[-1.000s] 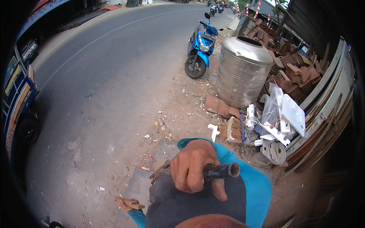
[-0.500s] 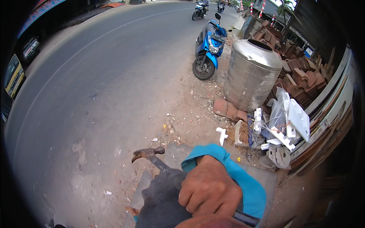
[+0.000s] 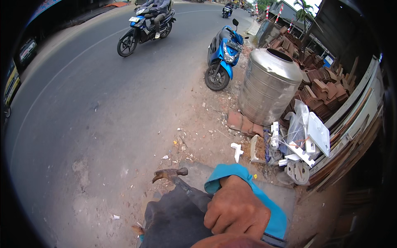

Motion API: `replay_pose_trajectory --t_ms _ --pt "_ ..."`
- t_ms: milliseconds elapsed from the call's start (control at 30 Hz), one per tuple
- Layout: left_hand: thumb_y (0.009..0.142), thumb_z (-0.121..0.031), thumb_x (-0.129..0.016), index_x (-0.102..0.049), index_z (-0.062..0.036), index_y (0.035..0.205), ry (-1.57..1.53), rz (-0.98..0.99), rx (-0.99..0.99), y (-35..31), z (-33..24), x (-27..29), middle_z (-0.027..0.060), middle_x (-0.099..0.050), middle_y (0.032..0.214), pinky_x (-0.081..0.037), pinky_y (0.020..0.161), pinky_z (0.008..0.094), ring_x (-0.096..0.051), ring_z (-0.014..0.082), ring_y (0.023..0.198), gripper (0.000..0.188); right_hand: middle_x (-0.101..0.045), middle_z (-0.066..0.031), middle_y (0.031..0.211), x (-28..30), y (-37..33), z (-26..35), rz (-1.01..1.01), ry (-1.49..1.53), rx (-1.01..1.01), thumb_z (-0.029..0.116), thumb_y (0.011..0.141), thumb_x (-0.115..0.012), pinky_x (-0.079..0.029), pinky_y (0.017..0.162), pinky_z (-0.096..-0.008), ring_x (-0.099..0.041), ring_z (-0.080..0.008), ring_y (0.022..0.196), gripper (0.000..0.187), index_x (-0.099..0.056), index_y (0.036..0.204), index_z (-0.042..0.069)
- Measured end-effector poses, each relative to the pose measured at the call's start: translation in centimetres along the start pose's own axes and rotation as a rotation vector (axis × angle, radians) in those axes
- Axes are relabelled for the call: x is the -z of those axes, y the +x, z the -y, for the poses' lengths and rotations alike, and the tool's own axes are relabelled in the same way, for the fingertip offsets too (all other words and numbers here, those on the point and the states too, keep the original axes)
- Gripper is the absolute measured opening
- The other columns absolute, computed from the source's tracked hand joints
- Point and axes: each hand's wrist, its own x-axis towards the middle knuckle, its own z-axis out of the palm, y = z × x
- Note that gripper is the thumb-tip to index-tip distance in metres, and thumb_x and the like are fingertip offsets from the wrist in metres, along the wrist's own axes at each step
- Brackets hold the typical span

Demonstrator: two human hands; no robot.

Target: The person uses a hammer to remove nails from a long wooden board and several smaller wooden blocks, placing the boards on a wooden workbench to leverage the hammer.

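Note:
My right hand [image 3: 237,206] is closed around the handle of a claw hammer [image 3: 170,173], at the lower middle of the view. The rusty, dark head points away to the left, its claw outward and its striking face turned right. A turquoise sleeve [image 3: 275,213] covers the arm above the wrist. The hand and handle rest against or just over a dark-clothed knee [image 3: 173,217]; contact is hidden. A blurred strip of skin at the lower edge cannot be made out. My left hand is not plainly visible.
A steel tank [image 3: 269,89] stands on the roadside ahead, beside a parked blue scooter [image 3: 223,58]. White plastic scraps [image 3: 297,151], roof tiles [image 3: 318,87] and leaning boards [image 3: 351,124] fill the right. On the road [image 3: 103,82], a rider on a motorcycle [image 3: 149,27] passes.
My right hand and the hammer have shifted slightly to the right, and the view has tilted a little. The motorcycle rider has come much closer along the road.

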Motion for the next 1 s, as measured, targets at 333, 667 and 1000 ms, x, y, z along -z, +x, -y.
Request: replay_pose_trajectory --t_ms 333,667,1000 --pt "0.073 -0.037 -0.079 -0.046 -0.0012 0.114 0.044 -0.023 -0.036 1.3 -0.8 2.9 0.0183 -0.06 0.101 -0.056 0.069 0.0422 -0.064 0.032 0.082 0.063 -0.054 -0.023 0.063 -1.6 1.5 -1.8 -0.13 -0.202 -0.043 0.005 0.092 -0.05 -0.029 0.041 -0.0345 -0.049 -0.0239 0.045 0.025 -0.056 0.074 -0.011" --pt "0.072 -0.03 -0.083 -0.045 0.0017 0.122 -0.055 -0.302 0.005 0.8 4.5 14.6 0.022 -0.064 0.11 -0.059 0.075 0.0449 -0.067 0.0353 0.091 0.07 -0.054 -0.0153 0.063 -5.5 6.2 -9.9 0.009 0.041 -0.001 0.022 0.096 -0.058 -0.042 0.044 -0.0366 -0.052 -0.0272 0.049 0.028 -0.055 0.077 0.001" --pt "0.071 -0.054 -0.077 -0.044 0.0026 0.134 0.35 -0.496 -0.226 -9.5 -3.9 26.5 0.0279 -0.06 0.124 -0.047 0.101 0.0439 -0.059 0.04 0.117 0.091 -0.054 -0.0069 0.062 -20.2 7.7 -26.2 -0.395 0.064 -0.588 0.026 0.087 -0.074 -0.047 0.048 -0.0268 -0.052 -0.0116 0.048 0.031 -0.052 0.081 0.004"
